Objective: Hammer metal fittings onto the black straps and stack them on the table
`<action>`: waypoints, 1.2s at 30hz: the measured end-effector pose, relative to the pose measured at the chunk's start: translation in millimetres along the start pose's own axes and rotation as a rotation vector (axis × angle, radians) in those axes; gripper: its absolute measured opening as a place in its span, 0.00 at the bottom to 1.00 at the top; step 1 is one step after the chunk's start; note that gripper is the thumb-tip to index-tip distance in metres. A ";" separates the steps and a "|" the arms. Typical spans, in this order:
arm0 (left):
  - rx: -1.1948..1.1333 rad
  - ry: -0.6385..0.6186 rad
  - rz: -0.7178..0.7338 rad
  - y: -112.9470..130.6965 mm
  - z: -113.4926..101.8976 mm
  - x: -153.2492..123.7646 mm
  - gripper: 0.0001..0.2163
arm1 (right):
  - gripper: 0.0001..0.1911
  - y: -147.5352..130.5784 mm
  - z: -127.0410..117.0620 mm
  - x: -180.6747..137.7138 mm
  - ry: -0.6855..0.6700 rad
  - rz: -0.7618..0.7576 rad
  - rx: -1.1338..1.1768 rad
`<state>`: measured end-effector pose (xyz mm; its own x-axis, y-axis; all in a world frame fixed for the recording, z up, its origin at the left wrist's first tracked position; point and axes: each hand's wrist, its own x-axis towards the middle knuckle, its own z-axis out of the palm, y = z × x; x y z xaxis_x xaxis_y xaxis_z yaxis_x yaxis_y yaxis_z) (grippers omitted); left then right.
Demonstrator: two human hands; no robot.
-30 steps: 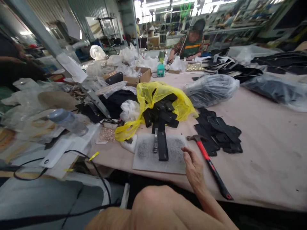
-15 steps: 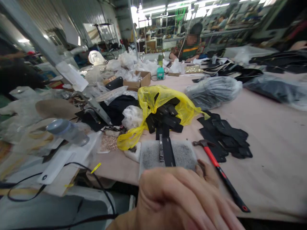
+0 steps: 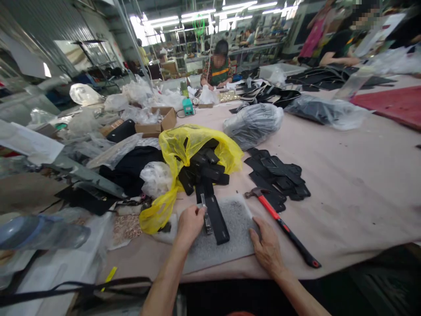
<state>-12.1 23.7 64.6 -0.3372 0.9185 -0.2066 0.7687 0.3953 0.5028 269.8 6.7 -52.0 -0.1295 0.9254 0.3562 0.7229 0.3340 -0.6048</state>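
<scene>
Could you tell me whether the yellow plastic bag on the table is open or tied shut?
Open. The yellow bag gapes toward the camera, and black pieces spill from its mouth onto the table.

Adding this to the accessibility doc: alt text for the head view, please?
A person's left hand touches a small metal piece beside a black strap on a grey pad, while the right hand rests at the pad's edge near a red-handled hammer. Behind lie a yellow bag of black pieces and a cluttered table.

Matt black strap [image 3: 217,219], shiny metal clip [image 3: 207,221]
</scene>
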 end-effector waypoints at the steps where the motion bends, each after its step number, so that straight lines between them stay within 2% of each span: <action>1: 0.043 -0.047 -0.013 3.7 3.0 4.1 0.19 | 0.21 -0.8 -0.3 0.4 -0.001 0.005 -0.001; 4: 0.126 -0.150 -0.048 12.9 10.6 16.8 0.20 | 0.21 -2.7 -0.8 0.9 -0.006 0.013 -0.005; 7: 0.160 -0.171 -0.055 14.0 16.0 28.7 0.13 | 0.21 -4.1 -1.7 0.6 0.003 0.004 -0.003; 10: 0.061 -0.204 -0.100 6.4 18.2 33.1 0.10 | 0.20 -6.4 -5.3 1.2 -0.014 0.003 0.003; 13: -0.255 -0.257 -0.204 -6.0 15.9 24.8 0.11 | 0.21 -12.9 -11.7 6.1 -0.044 -0.023 -0.035; 17: -0.841 -0.201 -0.281 -19.8 8.4 -0.7 0.09 | 0.20 -35.5 -15.2 22.2 -0.084 -0.125 -0.028; 19: -1.062 -0.170 -0.294 -22.6 4.9 -13.8 0.09 | 0.20 -51.3 -11.8 33.0 -0.162 -0.176 -0.008; 22: -1.238 -0.114 -0.297 -22.4 2.4 -28.9 0.10 | 0.21 -72.1 -3.6 47.8 -0.330 -0.249 -0.002; 26: -1.351 -0.093 -0.263 -18.7 7.5 -39.8 0.13 | 0.24 -79.2 -0.3 57.5 -0.489 -0.272 -0.007; 31: -1.387 -0.052 -0.195 -8.8 30.2 -42.5 0.26 | 0.34 -64.4 -10.3 54.3 -0.643 -0.321 -0.013; 33: -1.368 -0.050 -0.163 -3.6 41.0 -41.7 0.28 | 0.35 -61.8 -12.8 51.7 -0.665 -0.339 -0.028; 36: -1.319 -0.041 -0.097 0.8 54.3 -40.1 0.23 | 0.35 -64.3 -12.2 49.2 -0.644 -0.338 -0.064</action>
<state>31.5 -12.3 27.7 -0.3260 0.8960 -0.3014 -0.3669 0.1739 0.9139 225.3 28.6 13.1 -0.7120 0.7021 0.0142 0.6088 0.6272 -0.4858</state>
